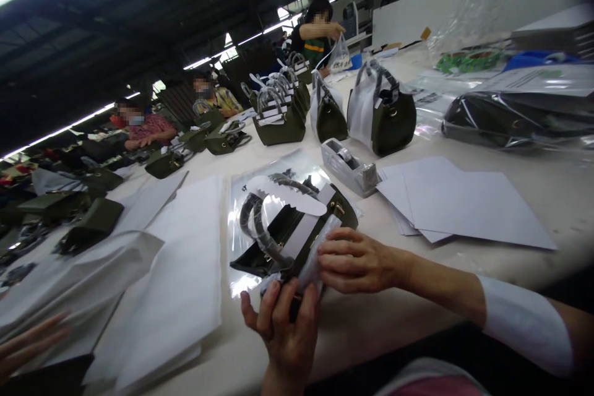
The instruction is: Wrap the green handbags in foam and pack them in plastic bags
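Olive handbag (pixel 278 229) lies on the desk (pixel 533 164), centre of frame, tilted, on a clear plastic sheet (pixel 301 164). Handles (pixel 255 216) wrapped in film; a white paper band (pixel 297 199) crosses them.

Left hand (pixel 290 322), lower centre: fingers spread and bent, tips against the bag's near end. Right hand (pixel 350 263): fingers close together, laid over a translucent wrapped strip (pixel 313 263) along the bag's near side. Thumbs' grip hidden; cannot tell whether either hand is clamped on anything.

Step in hand, my judgement: settling that wrapping by touch. Next move seems to call for a steady left hand and light pressure from the right, so the film does not ruck.

Desk: tape dispenser (pixel 348 167) just beyond the bag; loose white sheets (pixel 477 204) right of centre; broad white paper (pixel 185 272) at left; bags standing in a row (pixel 281 127) upper centre. Another person's hand (pixel 32 343), blurred, lower left.

Room: dark roof (pixel 139 12), strip lights, co-workers at desks along the top.
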`<state>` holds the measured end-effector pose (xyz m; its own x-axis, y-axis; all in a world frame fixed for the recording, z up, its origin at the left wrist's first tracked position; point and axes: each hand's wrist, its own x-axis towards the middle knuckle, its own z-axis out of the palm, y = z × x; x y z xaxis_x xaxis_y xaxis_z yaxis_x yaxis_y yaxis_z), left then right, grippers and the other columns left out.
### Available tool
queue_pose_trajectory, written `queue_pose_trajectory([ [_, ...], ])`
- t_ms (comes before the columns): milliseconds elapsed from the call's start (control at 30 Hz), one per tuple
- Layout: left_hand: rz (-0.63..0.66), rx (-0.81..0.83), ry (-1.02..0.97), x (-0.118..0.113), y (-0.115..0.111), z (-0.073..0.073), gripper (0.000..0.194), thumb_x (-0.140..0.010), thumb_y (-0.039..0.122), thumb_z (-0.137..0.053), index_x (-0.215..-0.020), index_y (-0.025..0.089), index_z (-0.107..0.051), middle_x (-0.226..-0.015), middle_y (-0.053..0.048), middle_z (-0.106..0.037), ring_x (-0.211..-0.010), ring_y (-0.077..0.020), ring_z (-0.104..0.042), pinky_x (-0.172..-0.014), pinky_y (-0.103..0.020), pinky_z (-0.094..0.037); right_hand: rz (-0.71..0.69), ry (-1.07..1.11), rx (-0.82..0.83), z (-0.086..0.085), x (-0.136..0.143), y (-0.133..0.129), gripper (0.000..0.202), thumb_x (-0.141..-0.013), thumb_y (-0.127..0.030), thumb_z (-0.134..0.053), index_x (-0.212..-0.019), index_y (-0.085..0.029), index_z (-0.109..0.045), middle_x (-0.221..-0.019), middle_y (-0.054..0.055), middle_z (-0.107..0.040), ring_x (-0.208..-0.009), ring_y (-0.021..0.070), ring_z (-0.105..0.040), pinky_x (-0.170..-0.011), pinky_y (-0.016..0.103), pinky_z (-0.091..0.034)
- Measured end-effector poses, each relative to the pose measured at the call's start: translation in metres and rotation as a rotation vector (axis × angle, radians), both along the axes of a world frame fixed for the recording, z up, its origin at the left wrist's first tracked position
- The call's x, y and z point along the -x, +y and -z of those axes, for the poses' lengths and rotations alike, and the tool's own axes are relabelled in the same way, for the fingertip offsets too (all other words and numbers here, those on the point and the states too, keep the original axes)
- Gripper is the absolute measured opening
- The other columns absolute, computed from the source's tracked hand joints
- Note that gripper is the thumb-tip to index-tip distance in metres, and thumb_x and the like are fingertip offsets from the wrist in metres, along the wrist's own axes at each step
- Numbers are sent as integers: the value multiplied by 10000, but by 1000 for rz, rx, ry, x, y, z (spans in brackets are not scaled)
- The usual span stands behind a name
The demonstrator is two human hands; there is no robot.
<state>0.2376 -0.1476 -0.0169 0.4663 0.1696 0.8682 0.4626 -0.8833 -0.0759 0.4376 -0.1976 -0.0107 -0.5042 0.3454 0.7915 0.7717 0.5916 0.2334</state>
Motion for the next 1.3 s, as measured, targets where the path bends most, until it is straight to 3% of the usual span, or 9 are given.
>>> queue_pose_trajectory([
  [233,4,4,11,0,1,0,178,-660,128,-725,-787,241,-670,-906,-36,-561,-1119,-220,-425,-1027,-570,-233,6,29,-34,5,4,5,145,-764,-180,-623,-908,-198,-621,-844,-13,-618,-962,158,-552,-946,392,-408],
  [400,76,11,0,-1,1,-1,190,-688,66,-674,-810,210,-664,-841,-12,-635,-1159,-245,-413,-1048,-585,-189,76,45,71,4,8,4,104,-804,-158,-572,-901,-167,-609,-890,-10,-617,-960,148,-511,-961,378,-365],
  [533,66,54,-17,-4,-1,-5,111,-708,105,-670,-792,174,-643,-805,-13,-659,-1098,-225,-449,-1050,-576,-187,41,60,243,-9,9,5,90,-850,-153,-511,-884,-169,-592,-829,-11,-601,-939,138,-484,-945,365,-334],
  [667,29,91,-33,-6,-3,-8,71,-722,113,-655,-769,156,-622,-818,-27,-648,-1047,-211,-473,-1046,-571,-178,38,125,451,-30,10,9,150,-890,-242,-467,-913,-179,-601,-763,8,-566,-860,132,-464,-819,315,-349],
  [833,-53,55,-37,-5,-4,0,55,-726,142,-658,-760,153,-616,-965,-74,-563,-1130,-246,-420,-1036,-574,-205,17,144,596,-45,5,15,177,-875,-286,-491,-842,-197,-640,-892,36,-560,-884,138,-445,-797,288,-335],
  [1000,-73,65,-48,-5,-5,3,95,-720,102,-652,-794,121,-595,-1001,-95,-529,-1144,-263,-421,-978,-462,-368,-61,100,630,-38,-1,16,343,-827,-416,-537,-1082,-190,-571,-1044,62,-552,-944,170,-434,-812,309,-328],
  [1067,-73,74,-59,-6,-6,2,102,-724,91,-645,-803,122,-590,-999,-87,-526,-1138,-247,-432,-951,-395,-406,-53,134,609,-32,0,17,293,-841,-399,-523,-1039,-192,-586,-1017,59,-558,-936,169,-433,-814,314,-316],
  [1200,-69,85,-98,-8,-5,3,120,-696,77,-670,-759,125,-580,-982,-78,-520,-1116,-242,-456,-946,-382,-413,-73,233,585,-26,7,20,198,-852,-365,-518,-870,-191,-611,-927,34,-568,-902,155,-438,-799,306,-300],
  [1300,-91,54,-119,-6,-2,6,183,-665,81,-702,-800,116,-584,-1125,-120,-492,-1134,-248,-456,-946,-373,-416,-79,267,594,-26,9,20,174,-852,-341,-525,-845,-189,-611,-910,24,-575,-895,149,-442,-778,297,-297],
])
